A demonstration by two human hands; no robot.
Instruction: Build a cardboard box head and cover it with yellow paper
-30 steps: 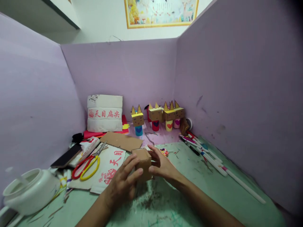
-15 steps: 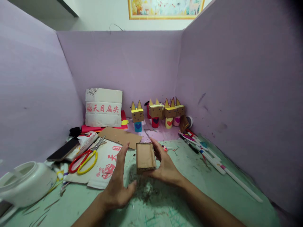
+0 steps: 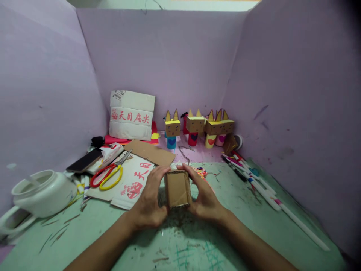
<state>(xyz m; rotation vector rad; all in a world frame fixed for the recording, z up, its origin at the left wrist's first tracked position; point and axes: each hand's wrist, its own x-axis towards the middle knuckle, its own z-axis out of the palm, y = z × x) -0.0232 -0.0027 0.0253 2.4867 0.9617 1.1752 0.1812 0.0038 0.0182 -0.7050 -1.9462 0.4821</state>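
A small brown cardboard box (image 3: 178, 190) is held between my two hands, above the middle of the green table. My left hand (image 3: 152, 197) closes on its left side, fingertips at the far corner and thumb near the close corner. On the right side my right hand (image 3: 205, 194) grips it the same way, fingers along the far edge. Its top face is flat cardboard with raw corrugated edges. To the left, scissors (image 3: 113, 173) with red and yellow handles lie on a printed white cardboard sheet (image 3: 131, 194), beside a plain brown cardboard strip (image 3: 152, 152).
Cardboard animal-head figures (image 3: 193, 130) on coloured tubes stand at the back, right of a white printed carton (image 3: 131, 114). Markers (image 3: 262, 192) lie along the right. A white teapot-like vessel (image 3: 45, 192) and a dark phone (image 3: 84, 160) sit left. Purple panels (image 3: 158, 56) enclose the table.
My left hand, spread and apart from the box before, has come in and taken hold of its left side. The box is turned slightly, and the view has tipped downward.
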